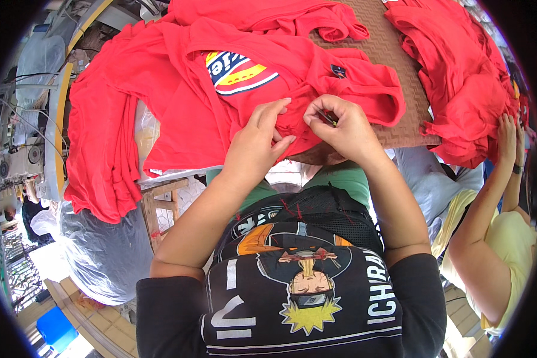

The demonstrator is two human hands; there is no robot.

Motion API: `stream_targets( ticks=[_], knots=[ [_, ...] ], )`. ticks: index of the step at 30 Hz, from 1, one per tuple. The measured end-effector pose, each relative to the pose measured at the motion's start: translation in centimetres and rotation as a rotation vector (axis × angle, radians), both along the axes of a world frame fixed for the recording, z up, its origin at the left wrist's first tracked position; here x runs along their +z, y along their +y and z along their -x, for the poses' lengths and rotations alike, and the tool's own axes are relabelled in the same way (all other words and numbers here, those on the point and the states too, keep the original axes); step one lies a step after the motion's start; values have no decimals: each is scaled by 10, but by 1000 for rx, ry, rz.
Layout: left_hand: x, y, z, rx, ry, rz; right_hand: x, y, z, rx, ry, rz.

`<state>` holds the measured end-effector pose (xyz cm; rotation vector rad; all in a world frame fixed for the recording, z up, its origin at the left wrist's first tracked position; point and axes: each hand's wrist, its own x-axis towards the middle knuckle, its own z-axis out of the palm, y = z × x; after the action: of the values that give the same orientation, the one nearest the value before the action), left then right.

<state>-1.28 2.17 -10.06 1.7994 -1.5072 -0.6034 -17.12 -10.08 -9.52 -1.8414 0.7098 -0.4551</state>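
Note:
A red shirt (179, 101) with a colourful printed patch (238, 73) and a small dark neck label (338, 71) lies spread in front of me. My left hand (259, 140) is on its near edge, the lower fingers curled at the cloth while index finger and thumb stand apart. Close beside it, my right hand (344, 126) is closed around a small dark tool (327, 117), mostly hidden in the palm; it looks like thread snips. Thumb and index fingertip of this hand come together over the red cloth.
More red garments (268, 17) lie behind, and a red pile (459, 77) sits at the right of the brown patterned tabletop (394, 53). A co-worker's hands (508, 140) touch that pile. At left are a wooden stool (161, 203), a plastic-wrapped bundle (95, 250) and machinery (30, 158).

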Motion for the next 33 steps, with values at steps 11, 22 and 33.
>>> stream_targets(
  ticks=[11, 22, 33],
  knots=[
    [1, 0, 2, 4, -64, 6, -4, 11, -16, 84, 109, 402],
    [2, 0, 1, 13, -9, -1, 3, -4, 0, -69, -40, -38],
    [1, -5, 1, -47, -277, 162, 33, 10, 16, 426, 26, 91]
  ],
)
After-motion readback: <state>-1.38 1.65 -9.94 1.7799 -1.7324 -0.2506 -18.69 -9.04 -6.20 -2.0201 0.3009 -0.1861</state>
